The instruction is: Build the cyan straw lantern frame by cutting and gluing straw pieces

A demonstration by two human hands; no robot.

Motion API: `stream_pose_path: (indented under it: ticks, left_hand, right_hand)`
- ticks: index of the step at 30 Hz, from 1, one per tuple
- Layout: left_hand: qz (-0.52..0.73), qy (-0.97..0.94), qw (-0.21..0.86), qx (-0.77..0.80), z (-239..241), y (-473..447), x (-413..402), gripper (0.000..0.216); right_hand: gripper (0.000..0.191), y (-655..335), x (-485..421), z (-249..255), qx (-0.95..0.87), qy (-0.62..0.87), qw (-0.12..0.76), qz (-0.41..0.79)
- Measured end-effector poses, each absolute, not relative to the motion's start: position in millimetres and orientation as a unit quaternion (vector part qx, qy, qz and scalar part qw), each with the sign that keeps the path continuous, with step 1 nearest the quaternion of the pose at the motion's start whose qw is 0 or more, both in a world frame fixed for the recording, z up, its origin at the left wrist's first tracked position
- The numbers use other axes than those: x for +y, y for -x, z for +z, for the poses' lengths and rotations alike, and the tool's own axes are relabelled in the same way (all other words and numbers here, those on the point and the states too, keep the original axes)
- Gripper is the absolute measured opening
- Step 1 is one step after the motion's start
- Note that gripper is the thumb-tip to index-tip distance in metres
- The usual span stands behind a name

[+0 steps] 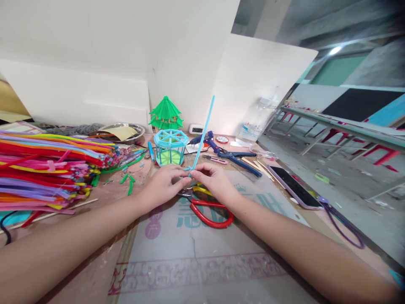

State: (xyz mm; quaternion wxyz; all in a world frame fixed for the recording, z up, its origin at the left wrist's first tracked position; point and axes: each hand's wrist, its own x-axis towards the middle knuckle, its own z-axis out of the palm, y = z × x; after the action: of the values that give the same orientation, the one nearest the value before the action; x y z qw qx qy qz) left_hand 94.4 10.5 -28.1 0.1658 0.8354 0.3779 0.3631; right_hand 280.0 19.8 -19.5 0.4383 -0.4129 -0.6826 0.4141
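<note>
Frame centre: I see left hand (167,182) and right hand (215,179) pinching a light-blue fuzzy stem (204,131) low, presumably for steadiness.

Phone (294,185), screen dark: tabletop (98,270), right edge. Digital clock (196,129), white: back edge. Bottle (252,126), clear plastic: back right corner. Bowl (141,131), metal: back edge, left of clock. Stools (384,153), red: beyond right edge.

On the surface (110,192), pipe cleaners (57,169) lie left, a phone (294,185) right, scissors (218,225) between them, a glue gun (207,141) farther back.
</note>
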Motion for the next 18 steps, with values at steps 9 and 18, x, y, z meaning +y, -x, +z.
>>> stream_pose_path:
  ticks: [9, 18]
  left_hand:
    - [0.327, -0.856, 0.153, 0.37, -22.7, -94.9, 9.2, 0.032]
    - [0.337, -0.844, 0.159, 0.385, -26.0, -95.6, 8.9, 0.029]
  right_hand:
    - [0.023, -278.2, 17.7, -19.7, -0.663, 0.372, 0.454, 0.465]
    - [0.024, -277.4, 15.3, -18.3, -0.688, 0.405, 0.444, 0.406]
